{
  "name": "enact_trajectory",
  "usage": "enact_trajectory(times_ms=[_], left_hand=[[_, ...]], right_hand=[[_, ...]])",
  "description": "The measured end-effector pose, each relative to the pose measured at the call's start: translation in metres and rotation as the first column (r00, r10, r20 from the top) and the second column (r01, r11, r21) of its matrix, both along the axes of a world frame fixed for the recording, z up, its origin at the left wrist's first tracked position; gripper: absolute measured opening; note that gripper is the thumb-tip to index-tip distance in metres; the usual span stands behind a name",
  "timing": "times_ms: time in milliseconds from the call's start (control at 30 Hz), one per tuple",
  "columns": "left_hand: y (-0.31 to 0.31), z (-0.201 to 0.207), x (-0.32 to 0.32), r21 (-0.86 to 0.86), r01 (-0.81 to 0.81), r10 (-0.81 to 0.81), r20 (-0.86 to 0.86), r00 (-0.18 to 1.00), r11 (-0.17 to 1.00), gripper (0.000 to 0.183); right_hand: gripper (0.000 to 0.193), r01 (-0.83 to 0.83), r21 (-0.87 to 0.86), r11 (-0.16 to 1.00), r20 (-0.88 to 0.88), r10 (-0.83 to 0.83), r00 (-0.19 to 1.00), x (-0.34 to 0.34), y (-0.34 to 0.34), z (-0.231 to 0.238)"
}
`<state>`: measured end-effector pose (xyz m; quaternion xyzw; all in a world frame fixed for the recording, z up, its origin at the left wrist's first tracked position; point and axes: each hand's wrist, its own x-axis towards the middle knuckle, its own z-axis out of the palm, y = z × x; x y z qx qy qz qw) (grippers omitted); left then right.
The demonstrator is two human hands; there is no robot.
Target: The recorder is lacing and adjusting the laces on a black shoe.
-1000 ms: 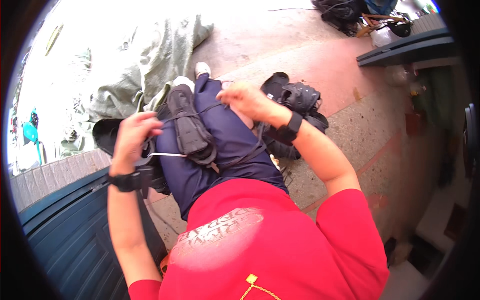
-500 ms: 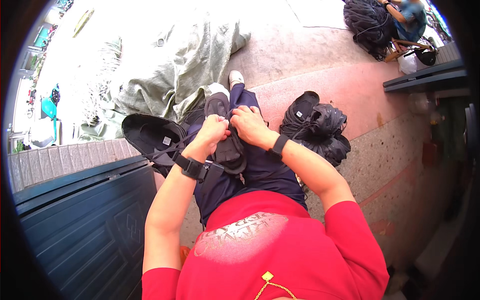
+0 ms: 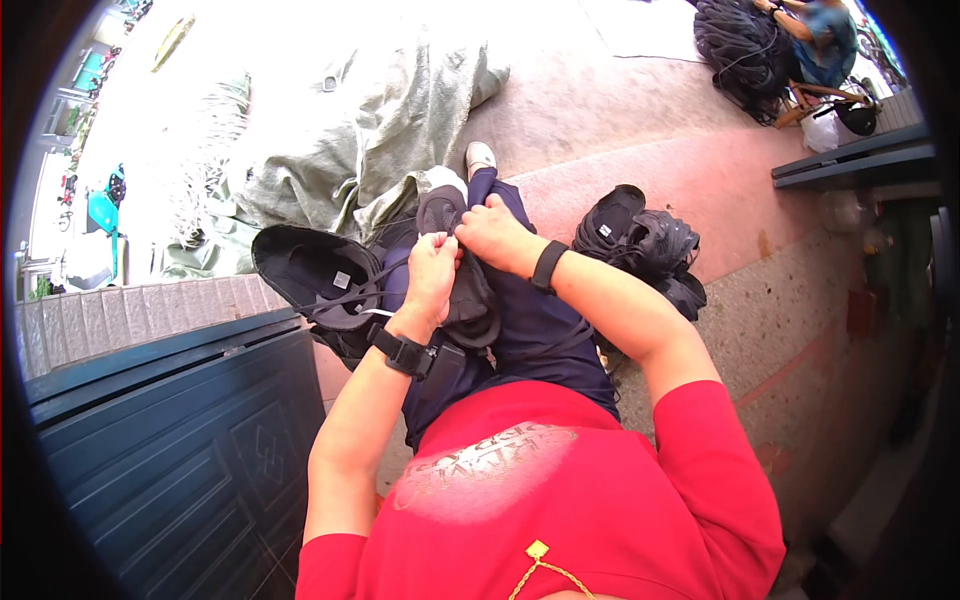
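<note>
A dark shoe (image 3: 470,308) rests on my lap, its toe pointing away from me. Over its lacing my left hand (image 3: 432,275) is closed in a pinch, with a dark lace running from it toward the left. Right beside it, my right hand (image 3: 497,237) has its fingers bent and closed at the shoe's opening; what they pinch is hidden. More black shoes (image 3: 315,280) lie by my left leg, with loose laces trailing across them. A small white strip (image 3: 380,311) shows beside my left forearm.
A bundle of black shoes (image 3: 640,245) sits on the floor to the right. A grey-green woven sheet (image 3: 340,150) spreads ahead at left. Blue panelled doors (image 3: 180,430) stand at near left. Far right, another person (image 3: 825,45) sits by a dark shoe heap (image 3: 740,50).
My right hand has lifted slightly and turned away from me and to the right. The left hand has shifted a little right, still pinched. The view has moved slightly.
</note>
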<state>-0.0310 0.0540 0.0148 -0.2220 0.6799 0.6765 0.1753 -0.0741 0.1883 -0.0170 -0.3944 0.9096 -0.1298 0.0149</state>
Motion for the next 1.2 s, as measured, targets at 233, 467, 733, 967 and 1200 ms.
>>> enact_trajectory(times_ms=[233, 467, 733, 967, 1200], left_hand=[[-0.030, 0.013, -0.003, -0.100, -0.023, 0.015, -0.077, 0.997, 0.995, 0.022], [-0.024, 0.005, -0.006, -0.655, 0.208, -0.447, -0.220, 0.867, 0.726, 0.018], [-0.002, -0.003, 0.000, -0.945, 0.253, -0.623, 0.071, 0.779, 0.208, 0.018], [0.003, -0.011, 0.010, -0.976, 0.140, -0.606, 0.008, 0.796, 0.170, 0.019], [0.017, -0.026, 0.015, -0.994, -0.066, -0.684, 0.009, 0.729, -0.084, 0.006]], right_hand=[[0.014, 0.213, -0.114, 0.970, 0.054, -0.208, 0.977, 0.013, 0.005, 0.000], [0.034, 0.154, 0.049, 0.987, 0.224, -0.161, 0.961, 0.016, 0.001, 0.007], [0.020, 0.103, -0.033, 0.994, 0.397, -0.082, 0.914, 0.001, 0.007, -0.005], [0.018, 0.102, -0.241, 0.965, 0.322, -0.019, 0.947, 0.008, 0.010, -0.015], [0.012, 0.129, -0.429, 0.894, 0.262, -0.014, 0.965, 0.011, 0.011, -0.019]])
